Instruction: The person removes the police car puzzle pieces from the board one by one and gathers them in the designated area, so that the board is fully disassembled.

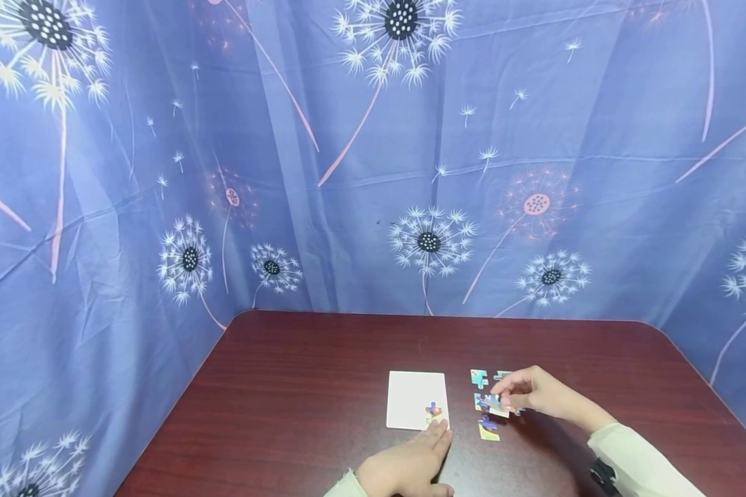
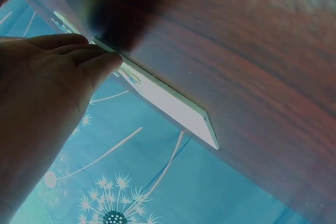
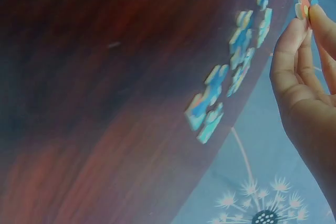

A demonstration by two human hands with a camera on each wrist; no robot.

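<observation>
A white square board lies flat on the table, with one colourful jigsaw piece at its near right corner. My left hand rests its straight fingers on that corner, at the piece's near edge. In the left wrist view the fingertips press along the edge of the board. To the right of the board, my right hand pinches a jigsaw piece between thumb and fingers, lifted over the loose pieces. Part of the held piece is hidden by the fingers.
Several loose jigsaw pieces lie to the right of the board, some partly covered by the right hand in the head view. The dark red wooden table backs onto a blue curtain with a dandelion print.
</observation>
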